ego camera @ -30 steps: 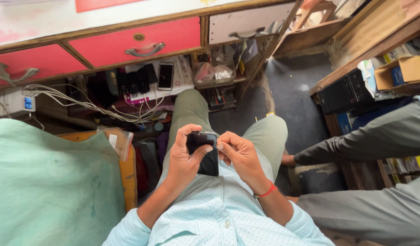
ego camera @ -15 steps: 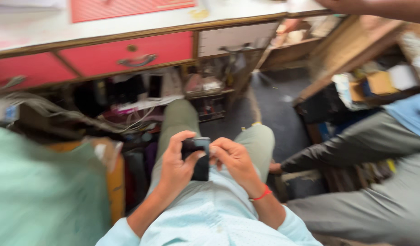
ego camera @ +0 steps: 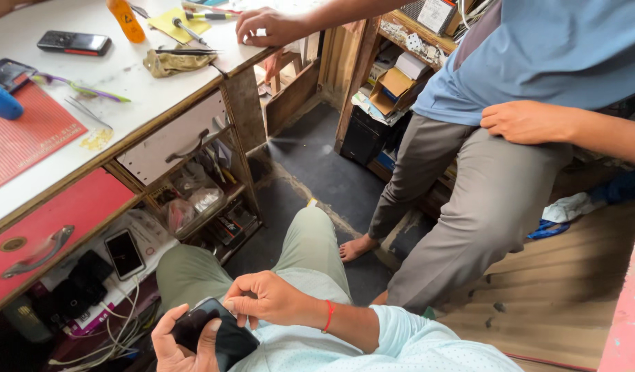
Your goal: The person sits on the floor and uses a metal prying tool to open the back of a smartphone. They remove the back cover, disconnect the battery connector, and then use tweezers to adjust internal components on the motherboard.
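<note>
Item one, bottom left of the frame: your left hand cups a black phone, a glossy flat slab with rounded corners, thumb laid over its lower edge. Your right hand, red band at the wrist, curls over the phone's upper corner with fingertips pinched on its edge. Both rest low over your lap, on olive-green trousers and a pale dotted shirt. Item two, upper left: the tabletop, white, scuffed and wood-edged, carrying a ribbed red mat, a black keypad phone, an orange bottle, a crumpled khaki cloth, a yellow sheet and thin metal tweezers. Item three, beneath the tabletop: a red drawer with a metal handle, a white drawer, open shelves of bagged parts, a black smartphone lying on white packaging, and tangled white cables. Item four, right half of the frame: another person in a blue shirt and grey trousers, barefoot, one hand flat on the tabletop's far edge, the other resting on the hip. Floor: dark, worn matting; at the right, ribbed brown boards. Behind, wooden shelving stacked with small cardboard boxes.
</note>
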Tool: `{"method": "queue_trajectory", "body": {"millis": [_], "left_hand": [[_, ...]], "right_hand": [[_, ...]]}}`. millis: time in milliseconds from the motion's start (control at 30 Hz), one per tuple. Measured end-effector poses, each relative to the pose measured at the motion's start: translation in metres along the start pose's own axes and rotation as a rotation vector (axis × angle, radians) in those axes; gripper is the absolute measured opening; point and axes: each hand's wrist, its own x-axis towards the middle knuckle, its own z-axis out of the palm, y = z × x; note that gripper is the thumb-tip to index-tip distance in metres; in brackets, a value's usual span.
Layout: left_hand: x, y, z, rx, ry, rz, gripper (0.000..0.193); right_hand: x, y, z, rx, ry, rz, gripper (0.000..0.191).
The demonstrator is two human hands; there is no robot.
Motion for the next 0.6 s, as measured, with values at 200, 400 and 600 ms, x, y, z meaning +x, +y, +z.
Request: {"method": "queue_trajectory", "body": {"millis": [200,400,600], "left_hand": [[0.0,-0.009,-0.005,-0.009,-0.011,0.012,0.056],[-0.003,0.007,-0.003,0.035,-0.022,0.025,0.055],[0.002,0.016,-0.001,0.036,-0.038,-0.01,0.058]], "right_hand": [[0.001,0.0,0.001,-0.111,0.035,-0.025,0.022],[0.001,-0.002,0.007,-0.102,0.058,-0.002,0.02],[0.003,-0.003,0.009,-0.23,0.107,-0.045,0.018]]}}
